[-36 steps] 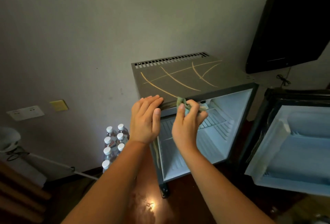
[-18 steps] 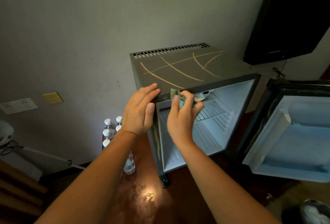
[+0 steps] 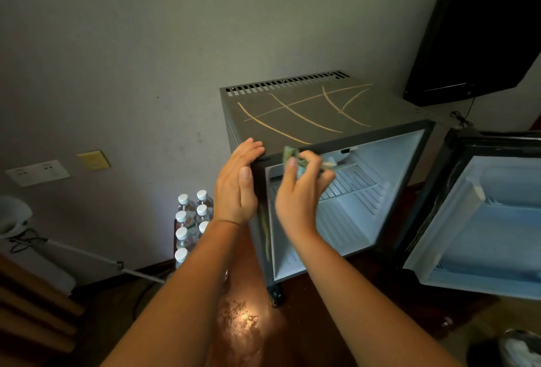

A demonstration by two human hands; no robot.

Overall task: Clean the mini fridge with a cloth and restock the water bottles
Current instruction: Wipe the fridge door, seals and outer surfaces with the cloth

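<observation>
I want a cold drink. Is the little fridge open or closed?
Open. The mini fridge has its door swung wide to the right, so its wire shelf shows. No bottles are visible inside.

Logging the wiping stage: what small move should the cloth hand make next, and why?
Probably slide the cloth, gripped by the right hand at the top front edge of the fridge, up across the nearest yellow streak; the top is marked, and the left hand rests on the corner.
</observation>
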